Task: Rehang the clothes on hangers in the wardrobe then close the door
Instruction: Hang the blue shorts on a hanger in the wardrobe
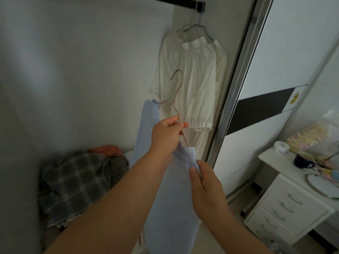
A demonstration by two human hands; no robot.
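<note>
At frame centre, the left hand (pixel 166 135) pinches the hanger (pixel 177 99) while the right hand (pixel 205 187) grips the blue garment (pixel 170 198), whose loose shoulder could slide off.

Dim grey walls (pixel 82 70) — white drawer unit (pixel 286 208), right

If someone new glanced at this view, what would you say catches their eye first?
Most likely the two hands in the centre: the left hand grips a pink wire hanger while the right hand pinches the waistband of a pale blue garment being fitted onto it. Behind them, a white garment already hangs from the dark rail at the wardrobe's right end. A plaid cloth lies heaped at lower left.
</note>
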